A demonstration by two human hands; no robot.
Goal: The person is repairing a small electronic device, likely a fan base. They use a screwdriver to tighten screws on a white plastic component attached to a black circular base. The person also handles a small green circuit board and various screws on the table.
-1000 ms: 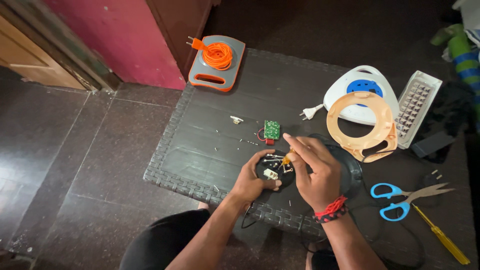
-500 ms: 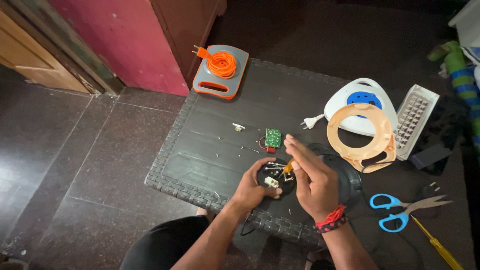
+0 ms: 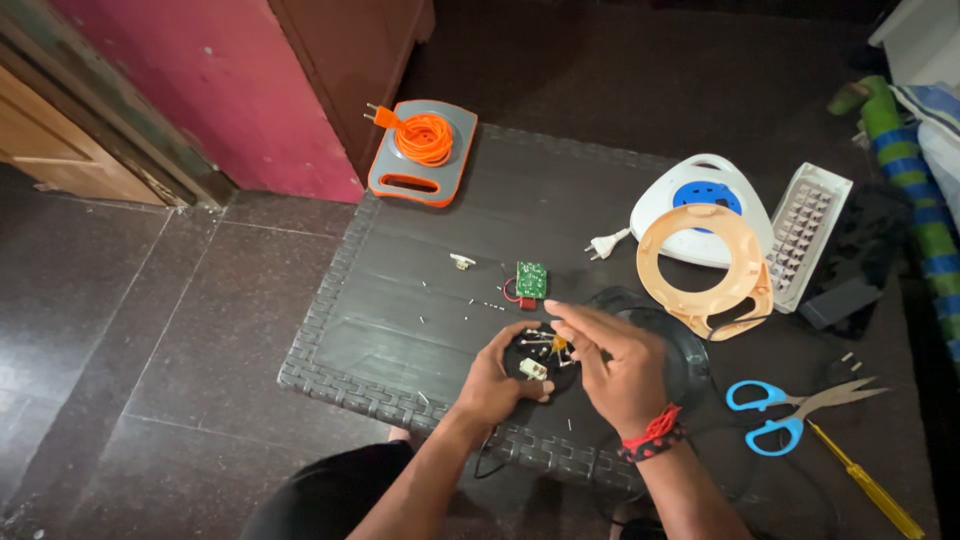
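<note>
Gripped in the left hand (image 3: 492,385) is one round black device base (image 3: 540,362), while a small orange-tipped tool (image 3: 558,344) is pinched by the right hand (image 3: 618,368) near one green circuit board (image 3: 531,279).

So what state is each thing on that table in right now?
Black round part: open, wiring exposed, held by left hand.
Right hand: fingertips pinching inside the part.
Green circuit board: loose on table.
Orange cord: coiled on grey reel.
Blue scissors: open, lying flat.
Yellow screwdriver: lying unused.
White plug: unplugged.
</note>
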